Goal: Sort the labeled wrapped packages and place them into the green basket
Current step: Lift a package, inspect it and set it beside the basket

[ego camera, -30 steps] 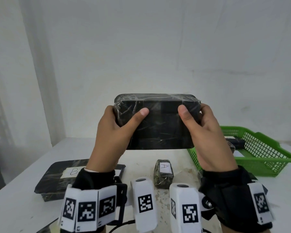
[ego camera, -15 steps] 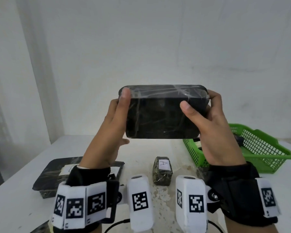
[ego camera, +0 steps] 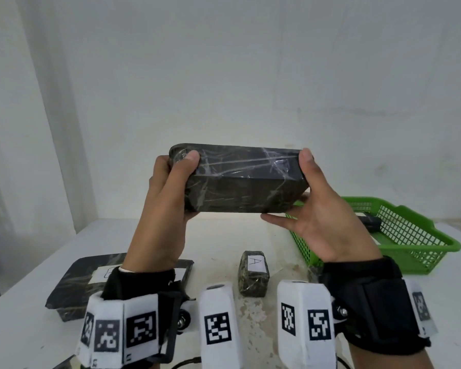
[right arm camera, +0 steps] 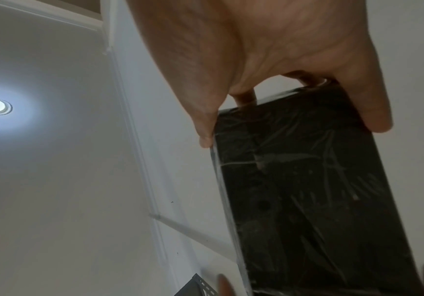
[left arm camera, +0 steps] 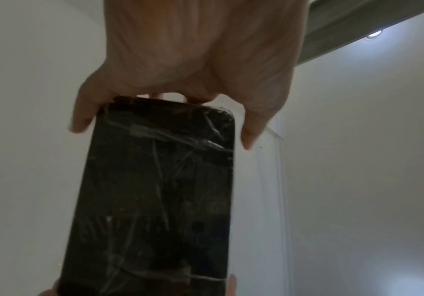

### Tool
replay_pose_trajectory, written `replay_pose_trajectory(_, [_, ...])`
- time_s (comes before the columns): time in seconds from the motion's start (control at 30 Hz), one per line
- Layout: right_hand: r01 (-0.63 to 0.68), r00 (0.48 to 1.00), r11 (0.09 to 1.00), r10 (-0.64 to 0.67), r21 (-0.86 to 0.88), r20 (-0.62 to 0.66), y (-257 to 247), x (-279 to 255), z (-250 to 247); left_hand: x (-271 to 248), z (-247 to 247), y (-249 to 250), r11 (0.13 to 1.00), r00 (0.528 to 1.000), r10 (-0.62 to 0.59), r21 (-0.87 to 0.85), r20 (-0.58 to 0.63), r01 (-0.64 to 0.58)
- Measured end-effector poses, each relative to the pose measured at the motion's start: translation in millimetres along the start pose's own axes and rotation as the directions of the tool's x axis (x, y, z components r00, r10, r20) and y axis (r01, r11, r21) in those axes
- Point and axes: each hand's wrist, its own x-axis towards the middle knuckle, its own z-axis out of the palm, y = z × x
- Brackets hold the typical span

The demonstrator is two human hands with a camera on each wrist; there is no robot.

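A: Start at the bottom of the frame. What's nearest you?

B: Your wrist rigs, then the table [ego camera: 22,326]. At lower left lies a flat package [ego camera: 72,283] with a label your left arm half hides, so you can't read it. At lower centre stands the small package [ego camera: 253,274], marked A.

A: And your hands?

B: Both are up at mid-frame, clamped on the big package [ego camera: 240,179]. Your left hand [ego camera: 168,187] wraps its left end, thumb over the top corner. Your right hand [ego camera: 322,217] holds the right end between thumb on top and fingers underneath. Both wrist views show the same end-on grips. No label shows on any face you can see.

A: Which way does it lie?

B: Its long axis runs left to right across the frame. The basket [ego camera: 445,243] sits to the right and farther back, with something dark already inside (you can't tell what). Your right hand is the nearer one to it, so the carry probably leads with that end.

A: Anything different from half a second ago?

B: Yes. Then the broad face was towards you. Now it has tipped, so you see its top and a narrower side. It also sits a little lower and farther right, with its right end over the basket's near corner.
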Motion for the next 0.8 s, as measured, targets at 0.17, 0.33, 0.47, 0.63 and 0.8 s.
replay_pose_trajectory(0.17, [0.034,0.999,0.999,-0.034,-0.023,-0.008,-1.0,-0.9,-1.4,-1.1,1.3,1.7,0.998,0.999,-0.029,0.051,0.022,0.027])
replay_pose_trajectory(0.33, [0.047,0.999,0.998,-0.048,-0.03,-0.002,-2.6,-2.8,0.7,-2.0,2.8,-0.7,0.997,1.0,-0.004,0.075,0.021,0.003])
replay_pose_trajectory(0.47, [0.049,0.994,0.998,-0.053,-0.05,-0.094,2.1,1.0,3.7,-2.1,1.9,0.1,0.993,0.999,-0.03,0.113,0.035,0.026])
replay_pose_trajectory(0.63, [0.048,0.992,0.996,-0.057,-0.078,-0.114,5.7,4.2,4.8,-3.6,5.2,-0.7,0.991,0.998,-0.055,0.122,0.01,0.053])
replay_pose_trajectory(0.8, [0.096,0.988,0.991,-0.106,-0.094,-0.109,1.9,0.3,5.4,-9.5,12.7,-0.1,0.997,1.0,-0.004,0.074,0.017,0.003])
